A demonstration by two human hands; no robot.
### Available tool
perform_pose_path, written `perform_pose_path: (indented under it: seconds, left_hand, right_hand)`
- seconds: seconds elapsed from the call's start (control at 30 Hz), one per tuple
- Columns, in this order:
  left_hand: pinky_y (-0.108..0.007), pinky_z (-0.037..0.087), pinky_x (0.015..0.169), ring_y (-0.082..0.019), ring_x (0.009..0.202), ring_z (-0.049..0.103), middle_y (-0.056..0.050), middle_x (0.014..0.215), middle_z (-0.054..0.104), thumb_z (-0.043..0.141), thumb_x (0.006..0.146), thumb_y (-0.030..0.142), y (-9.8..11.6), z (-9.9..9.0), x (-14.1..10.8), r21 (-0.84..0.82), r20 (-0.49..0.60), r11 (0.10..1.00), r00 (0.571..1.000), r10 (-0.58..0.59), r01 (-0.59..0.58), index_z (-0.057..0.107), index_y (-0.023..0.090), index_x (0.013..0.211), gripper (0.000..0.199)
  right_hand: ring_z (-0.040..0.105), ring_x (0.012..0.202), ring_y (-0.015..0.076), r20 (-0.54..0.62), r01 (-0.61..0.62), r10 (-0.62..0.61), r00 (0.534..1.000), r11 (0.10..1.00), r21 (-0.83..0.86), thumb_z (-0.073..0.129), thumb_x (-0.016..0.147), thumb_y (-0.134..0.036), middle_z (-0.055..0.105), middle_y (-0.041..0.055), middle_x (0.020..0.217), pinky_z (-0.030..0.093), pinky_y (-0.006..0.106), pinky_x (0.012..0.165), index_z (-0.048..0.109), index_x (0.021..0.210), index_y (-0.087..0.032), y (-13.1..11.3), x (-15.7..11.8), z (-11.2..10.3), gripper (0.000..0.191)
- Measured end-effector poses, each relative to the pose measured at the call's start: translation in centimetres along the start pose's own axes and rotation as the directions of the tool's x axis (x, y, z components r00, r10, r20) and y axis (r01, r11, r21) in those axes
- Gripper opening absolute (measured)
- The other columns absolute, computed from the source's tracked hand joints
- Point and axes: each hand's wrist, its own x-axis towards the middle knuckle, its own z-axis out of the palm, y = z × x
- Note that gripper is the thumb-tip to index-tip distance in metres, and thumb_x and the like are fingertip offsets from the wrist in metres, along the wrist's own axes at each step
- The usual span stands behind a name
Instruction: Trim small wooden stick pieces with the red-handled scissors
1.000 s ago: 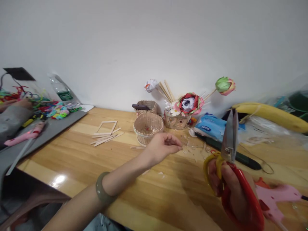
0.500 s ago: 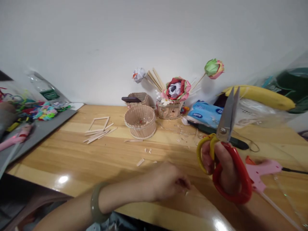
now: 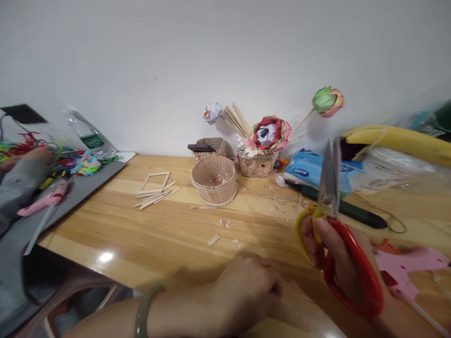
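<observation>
My right hand (image 3: 343,263) is wrapped round the red and yellow handles of a pair of scissors (image 3: 329,188), whose blades point up and lie nearly together. Low in the middle of the view, my left hand (image 3: 246,288) is closed over the wooden table (image 3: 141,239), its fingers curled and whatever they pinch hidden. A green bangle (image 3: 144,312) circles the left wrist. Small wood scraps (image 3: 224,224) and a short stick piece (image 3: 213,239) lie beyond that hand. Farther back stands a round basket of wooden sticks (image 3: 214,180).
Loose sticks and a square stick frame (image 3: 155,183) lie left of the basket. Behind are paper flowers (image 3: 268,134) in a pot. At right are a pink glue gun (image 3: 410,267), tissues (image 3: 306,165) and a banana (image 3: 398,138). Another person's hand (image 3: 38,156) is at far left.
The view has turned left, showing more of the other person's sleeve and hand. My left hand has turned, hiding its fingertips and the small piece seen there before. The scissor blades have closed together somewhat.
</observation>
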Motion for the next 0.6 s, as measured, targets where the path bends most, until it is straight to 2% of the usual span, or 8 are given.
perform_pose_path:
  seconds: [0.1, 0.17, 0.23, 0.33, 0.43, 0.53, 0.6]
  left_hand:
    - [-0.023, 0.046, 0.071, -0.016, 0.075, 0.062, -0.003, 0.077, 0.070, 0.065, 0.072, 0.012, -1.4, -0.8, -1.9, -0.142, -0.174, 0.985, 0.977, -0.119, 0.095, 0.070, 0.017, 0.075, 0.008]
    - [-0.022, 0.045, 0.069, -0.014, 0.071, 0.062, -0.002, 0.076, 0.070, 0.063, 0.072, 0.011, -2.8, -1.5, -3.0, -0.251, -0.250, 0.955, 0.942, -0.223, 0.159, 0.069, 0.017, 0.073, 0.008]
    - [-0.022, 0.046, 0.068, -0.013, 0.070, 0.062, -0.001, 0.077, 0.070, 0.062, 0.074, 0.013, -4.1, -2.1, -3.6, -0.326, -0.266, 0.926, 0.922, -0.282, 0.189, 0.069, 0.016, 0.075, 0.008]
    - [-0.022, 0.046, 0.068, -0.014, 0.071, 0.062, -0.001, 0.078, 0.070, 0.060, 0.076, 0.016, -5.2, -2.9, -3.8, -0.312, -0.272, 0.925, 0.913, -0.304, 0.216, 0.069, 0.017, 0.077, 0.009]
    - [-0.023, 0.045, 0.071, -0.014, 0.075, 0.062, -0.002, 0.081, 0.070, 0.057, 0.076, 0.013, -5.4, -3.3, -3.3, -0.212, -0.266, 0.956, 0.930, -0.254, 0.201, 0.069, 0.018, 0.078, 0.013]
    - [-0.023, 0.045, 0.073, -0.015, 0.080, 0.062, -0.003, 0.084, 0.070, 0.055, 0.077, 0.010, -5.2, -3.5, -2.8, -0.122, -0.266, 0.978, 0.944, -0.197, 0.169, 0.068, 0.017, 0.076, 0.016]
    - [-0.024, 0.045, 0.073, -0.016, 0.080, 0.062, -0.003, 0.084, 0.069, 0.054, 0.077, 0.010, -5.3, -3.6, -2.6, -0.099, -0.293, 0.981, 0.937, -0.190, 0.168, 0.067, 0.017, 0.078, 0.015]
  right_hand:
    - [0.045, 0.034, 0.0139, 0.121, 0.019, 0.016, 0.992, 0.959, -0.283, 0.046, 0.078, -0.060, 0.047, -0.0009, 0.038, 0.031, 0.025, 0.034, 0.041, 0.047, -0.023, -0.9, 0.5, -0.1, 0.049]
    - [0.052, 0.038, 0.0187, 0.176, 0.079, 0.014, 0.984, 0.856, -0.511, 0.051, 0.072, -0.061, 0.054, 0.0012, 0.042, 0.033, 0.027, 0.037, 0.047, 0.049, -0.023, -1.4, 0.8, -0.2, 0.044]
    - [0.056, 0.043, 0.0230, 0.171, 0.113, -0.002, 0.985, 0.757, -0.643, 0.053, 0.071, -0.058, 0.060, 0.0032, 0.048, 0.034, 0.029, 0.040, 0.054, 0.054, -0.024, -1.3, 0.8, -0.3, 0.038]
    - [0.058, 0.048, 0.0238, 0.118, 0.143, -0.085, 0.989, 0.734, -0.664, 0.052, 0.076, -0.053, 0.062, 0.0043, 0.053, 0.034, 0.029, 0.041, 0.057, 0.062, -0.025, -0.4, 0.5, -0.1, 0.032]
    - [0.060, 0.051, 0.0239, 0.088, 0.176, -0.157, 0.984, 0.738, -0.652, 0.050, 0.079, -0.050, 0.062, 0.0045, 0.056, 0.036, 0.029, 0.043, 0.059, 0.069, -0.024, 0.7, -0.1, 0.5, 0.029]
    - [0.060, 0.053, 0.0243, 0.096, 0.209, -0.195, 0.976, 0.723, -0.659, 0.049, 0.080, -0.048, 0.063, 0.0051, 0.059, 0.037, 0.030, 0.045, 0.061, 0.074, -0.024, 1.5, -0.4, 0.7, 0.027]
    - [0.061, 0.054, 0.0245, 0.125, 0.240, -0.212, 0.969, 0.696, -0.676, 0.049, 0.080, -0.047, 0.064, 0.0056, 0.061, 0.038, 0.031, 0.045, 0.061, 0.076, -0.024, 1.9, -0.2, 0.4, 0.027]
